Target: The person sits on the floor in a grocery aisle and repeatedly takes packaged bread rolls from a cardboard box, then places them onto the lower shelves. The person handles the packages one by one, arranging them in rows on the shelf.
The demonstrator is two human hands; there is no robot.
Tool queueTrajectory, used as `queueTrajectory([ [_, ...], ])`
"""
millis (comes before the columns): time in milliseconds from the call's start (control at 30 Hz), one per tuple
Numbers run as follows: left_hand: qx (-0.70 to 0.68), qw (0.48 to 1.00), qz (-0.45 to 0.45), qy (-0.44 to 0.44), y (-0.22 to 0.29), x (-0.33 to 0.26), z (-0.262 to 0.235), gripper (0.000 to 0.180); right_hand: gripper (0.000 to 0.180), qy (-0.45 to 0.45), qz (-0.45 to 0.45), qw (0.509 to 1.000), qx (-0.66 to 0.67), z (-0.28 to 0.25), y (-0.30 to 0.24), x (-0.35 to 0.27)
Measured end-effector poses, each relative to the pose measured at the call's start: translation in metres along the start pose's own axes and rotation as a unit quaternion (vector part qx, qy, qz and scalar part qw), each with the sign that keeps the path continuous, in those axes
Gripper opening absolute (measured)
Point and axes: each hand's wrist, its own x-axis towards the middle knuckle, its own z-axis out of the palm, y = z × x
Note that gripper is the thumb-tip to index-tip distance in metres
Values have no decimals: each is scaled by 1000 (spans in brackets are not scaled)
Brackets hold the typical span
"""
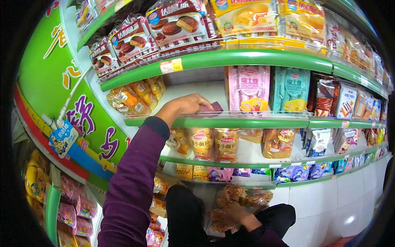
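My left hand (190,104) reaches onto the middle shelf (197,89), its fingers closed around a dark purple cloth (212,108) that lies on the shelf behind the wire rail. Left of this hand are several clear bags of small yellow-brown breads (135,95). To its right stand a pink package (248,88) and a teal package (291,88) of cake rolls. Low down between my knees, my right hand (243,216) rests at clear bags of brown bread (230,196). Its fingers are blurred, and partly lost against the bags.
Boxed chocolate pies (177,22) and yellow cake packs (247,16) fill the shelf above. Below are bags of small breads (201,142). The green shelf edge (230,122) and its wire rail run across in front. At left, a hanging blue tag (63,138) sticks out.
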Motion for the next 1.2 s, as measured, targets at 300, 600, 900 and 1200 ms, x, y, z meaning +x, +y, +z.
queueTrajectory([
  [300,62,996,57,-8,0,19,-2,30,48,141,46,989,4,108,59,40],
  [600,51,989,102,98,-29,48,16,35,46,-74,-10,997,35,-37,-25,13],
  [900,208,949,16,236,-24,65,28,36,43,70,18,997,26,-3,4,23],
  [1200,318,884,-267,216,-107,-36,-37,31,32,139,-22,988,70,-4,2,18],
])
